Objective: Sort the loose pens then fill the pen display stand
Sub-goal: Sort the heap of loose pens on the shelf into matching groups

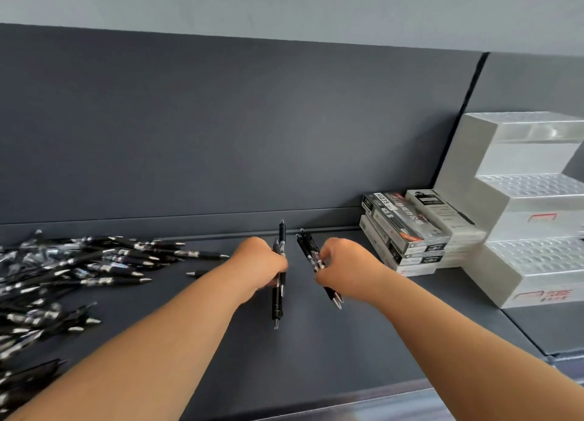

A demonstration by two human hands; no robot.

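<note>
My left hand point(257, 264) grips a few black pens point(278, 307) held roughly upright over the middle of the dark shelf point(316, 351). My right hand point(343, 267) grips a small bundle of black pens point(305, 243) tilted to the left, tips pointing down toward me. A large pile of loose black pens point(79, 269) lies spread on the shelf at the left. The white stepped pen display stand point(531, 218), with rows of empty holes on its three tiers, stands at the right.
A stack of pen boxes point(407, 234) sits against the back panel between my right hand and the stand. One stray pen point(197, 274) lies just left of my left wrist. The shelf's front edge runs along the bottom.
</note>
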